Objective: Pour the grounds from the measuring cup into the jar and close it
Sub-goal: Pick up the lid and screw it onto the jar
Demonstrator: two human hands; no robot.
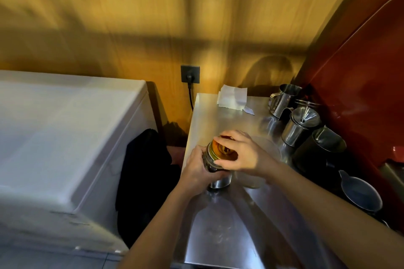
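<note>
1. Head view: the jar is held above the steel counter, near its left edge, tilted so its long axis leans up and away from the person.
2. The left hand wraps the jar's body from the left side, fingers closed around the glass.
3. The right hand comes in from the right and cups the gold lid on the jar's mouth, fingertips curled over its rim.
4. The lid sits on top of the jar; whether its threads are fully seated I cannot tell.
5. A clear cup, probably the measuring cup, stands just right of the hands, partly hidden by the right wrist.
6. Judgement: the pour looks done; the next move turns on twisting about the jar's tilted axis, the right hand turning and the left bracing.
</note>
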